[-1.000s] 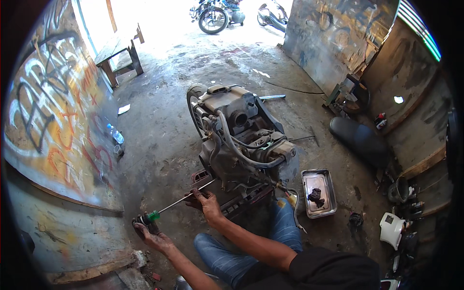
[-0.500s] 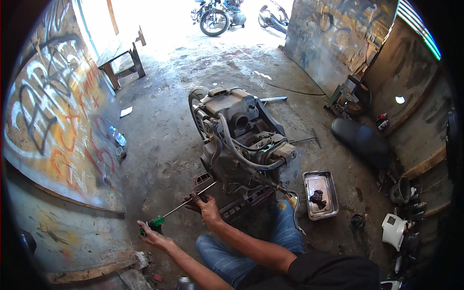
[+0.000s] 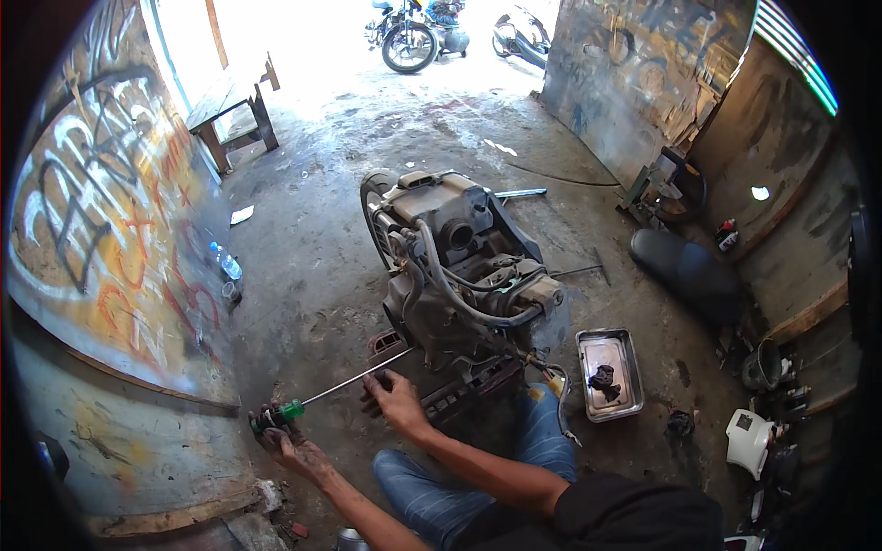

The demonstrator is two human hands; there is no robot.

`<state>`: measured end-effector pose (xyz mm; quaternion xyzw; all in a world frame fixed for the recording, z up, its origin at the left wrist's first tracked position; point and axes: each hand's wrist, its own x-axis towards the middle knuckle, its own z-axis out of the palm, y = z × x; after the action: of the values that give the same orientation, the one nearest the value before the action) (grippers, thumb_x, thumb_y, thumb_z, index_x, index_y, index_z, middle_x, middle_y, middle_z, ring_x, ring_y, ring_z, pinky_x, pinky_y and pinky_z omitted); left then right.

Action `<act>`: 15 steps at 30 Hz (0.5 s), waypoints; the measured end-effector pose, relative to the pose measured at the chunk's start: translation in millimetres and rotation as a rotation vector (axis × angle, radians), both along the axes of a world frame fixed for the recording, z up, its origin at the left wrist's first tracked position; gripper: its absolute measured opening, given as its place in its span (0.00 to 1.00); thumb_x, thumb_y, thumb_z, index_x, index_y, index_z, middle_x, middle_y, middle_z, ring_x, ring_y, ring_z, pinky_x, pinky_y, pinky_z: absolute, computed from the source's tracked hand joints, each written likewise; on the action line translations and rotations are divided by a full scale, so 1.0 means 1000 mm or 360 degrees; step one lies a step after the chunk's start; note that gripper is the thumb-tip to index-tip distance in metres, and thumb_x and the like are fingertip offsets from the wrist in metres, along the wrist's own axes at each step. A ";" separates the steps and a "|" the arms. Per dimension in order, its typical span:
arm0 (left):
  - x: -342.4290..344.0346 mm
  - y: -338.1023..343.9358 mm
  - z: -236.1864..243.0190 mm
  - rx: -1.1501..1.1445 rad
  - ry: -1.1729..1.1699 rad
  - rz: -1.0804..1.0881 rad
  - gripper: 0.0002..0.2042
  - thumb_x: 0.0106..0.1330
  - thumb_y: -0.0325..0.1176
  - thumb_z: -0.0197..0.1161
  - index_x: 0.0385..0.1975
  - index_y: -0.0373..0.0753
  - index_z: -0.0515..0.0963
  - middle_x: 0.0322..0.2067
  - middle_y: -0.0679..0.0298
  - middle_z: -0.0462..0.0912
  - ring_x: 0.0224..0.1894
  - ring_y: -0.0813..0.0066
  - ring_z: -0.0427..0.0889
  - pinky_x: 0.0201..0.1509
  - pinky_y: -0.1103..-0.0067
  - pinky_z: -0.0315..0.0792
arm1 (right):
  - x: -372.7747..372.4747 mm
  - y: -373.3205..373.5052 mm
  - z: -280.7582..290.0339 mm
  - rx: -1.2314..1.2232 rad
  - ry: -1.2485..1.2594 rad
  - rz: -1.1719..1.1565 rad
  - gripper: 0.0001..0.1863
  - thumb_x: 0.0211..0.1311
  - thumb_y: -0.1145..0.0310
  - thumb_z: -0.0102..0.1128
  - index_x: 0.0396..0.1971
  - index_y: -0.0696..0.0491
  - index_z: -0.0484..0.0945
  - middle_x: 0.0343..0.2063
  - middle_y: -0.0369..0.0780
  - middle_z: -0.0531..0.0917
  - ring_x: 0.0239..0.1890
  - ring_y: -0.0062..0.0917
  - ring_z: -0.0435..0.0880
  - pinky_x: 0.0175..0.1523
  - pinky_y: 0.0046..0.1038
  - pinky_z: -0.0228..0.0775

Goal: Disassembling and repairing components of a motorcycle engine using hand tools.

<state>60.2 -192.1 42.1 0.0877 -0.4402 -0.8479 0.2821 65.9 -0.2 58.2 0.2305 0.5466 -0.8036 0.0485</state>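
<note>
Two bare hands, one long screwdriver (image 3: 335, 387). Screwdriver: translucent green and black handle (image 3: 292, 410), thin straight shaft of bright metal, slanting up and rightward. Location: low over the floor, left of the knees; shaft end lies by the lower near side of a stripped vehicle body (image 3: 464, 234).

Left hand (image 3: 289, 445): skin smudged dark, fingers closed round the handle. Right hand (image 3: 397, 399): beside the far half of the shaft, fingers bent and parted; cannot tell whether they touch the metal.

Vehicle body: dull grey-brown, dusty, boxy on top, one round dark opening (image 3: 456, 231), one thick tube (image 3: 441, 266) curving down its near side. Below it, a long dark red ribbed part (image 3: 470, 390).

Containers: one rectangular tray (image 3: 614, 347), shiny metal, rounded corners, one crumpled dark rag (image 3: 604, 381) inside. One grey bucket (image 3: 761, 363) by the right wall; contents too dim to read, probably dark. One clear plastic bottle (image 3: 224, 261) by the left wall.

Other counts: one smooth black seat (image 3: 689, 271), elongated; one white glossy panel (image 3: 749, 436); one wooden bench (image 3: 225, 101); two motorbikes at the bright opening. Floor (image 3: 303, 266): rough, stained, grey.
</note>
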 end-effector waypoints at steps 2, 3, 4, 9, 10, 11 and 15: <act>0.001 -0.002 -0.002 -0.0070 -0.0044 0.0048 0.28 0.65 0.19 0.42 0.68 0.32 0.59 0.63 0.49 0.69 0.65 0.60 0.72 0.69 0.67 0.67 | 0.007 -0.003 0.011 0.0439 -0.0090 0.0133 0.16 0.66 0.60 0.65 0.43 0.57 0.79 0.31 0.42 0.86 0.31 0.33 0.87 0.37 0.31 0.80; 0.002 -0.002 -0.004 -0.0075 -0.0046 0.0054 0.23 0.69 0.23 0.46 0.66 0.31 0.62 0.62 0.51 0.71 0.63 0.61 0.73 0.67 0.68 0.68 | 0.008 -0.006 0.016 0.0782 0.0362 0.0098 0.15 0.65 0.62 0.65 0.46 0.55 0.78 0.34 0.43 0.84 0.36 0.36 0.85 0.42 0.33 0.78; 0.003 -0.002 -0.005 -0.0103 -0.0031 0.0018 0.20 0.74 0.27 0.49 0.63 0.30 0.64 0.60 0.53 0.73 0.62 0.62 0.75 0.65 0.69 0.69 | 0.008 -0.009 0.021 0.1114 0.0767 0.0106 0.16 0.64 0.64 0.65 0.49 0.53 0.78 0.38 0.44 0.83 0.40 0.39 0.84 0.46 0.35 0.77; 0.007 -0.001 -0.011 -0.0232 -0.0144 0.0138 0.18 0.73 0.31 0.52 0.58 0.28 0.67 0.55 0.50 0.74 0.56 0.64 0.77 0.61 0.69 0.71 | -0.016 -0.031 0.027 0.1526 0.1546 0.0530 0.25 0.59 0.65 0.68 0.56 0.52 0.74 0.50 0.44 0.75 0.54 0.40 0.76 0.55 0.38 0.72; 0.007 -0.001 -0.011 -0.0192 -0.0228 0.0190 0.19 0.72 0.34 0.55 0.56 0.27 0.67 0.54 0.49 0.75 0.54 0.65 0.78 0.59 0.69 0.72 | -0.020 -0.036 0.026 0.1532 0.1518 0.0822 0.27 0.58 0.65 0.68 0.58 0.51 0.73 0.53 0.44 0.73 0.56 0.40 0.75 0.57 0.38 0.71; 0.005 0.000 -0.012 -0.0196 -0.0224 0.0179 0.19 0.72 0.34 0.55 0.56 0.27 0.67 0.54 0.49 0.75 0.54 0.65 0.78 0.59 0.69 0.72 | -0.023 -0.040 0.023 0.1606 0.1513 0.0952 0.28 0.57 0.65 0.68 0.59 0.51 0.71 0.51 0.45 0.73 0.51 0.40 0.76 0.55 0.37 0.70; -0.002 -0.002 -0.014 -0.0288 -0.0459 0.0440 0.22 0.70 0.39 0.64 0.51 0.28 0.67 0.48 0.50 0.73 0.48 0.64 0.78 0.54 0.69 0.76 | -0.029 -0.052 0.006 0.1617 0.1595 0.0955 0.24 0.58 0.67 0.65 0.55 0.53 0.72 0.47 0.46 0.74 0.48 0.39 0.78 0.53 0.37 0.71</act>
<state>58.6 -193.9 28.1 0.2419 -0.5339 -0.7370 0.3366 37.2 -51.8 64.1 -0.3246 0.8439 -0.4151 -0.1006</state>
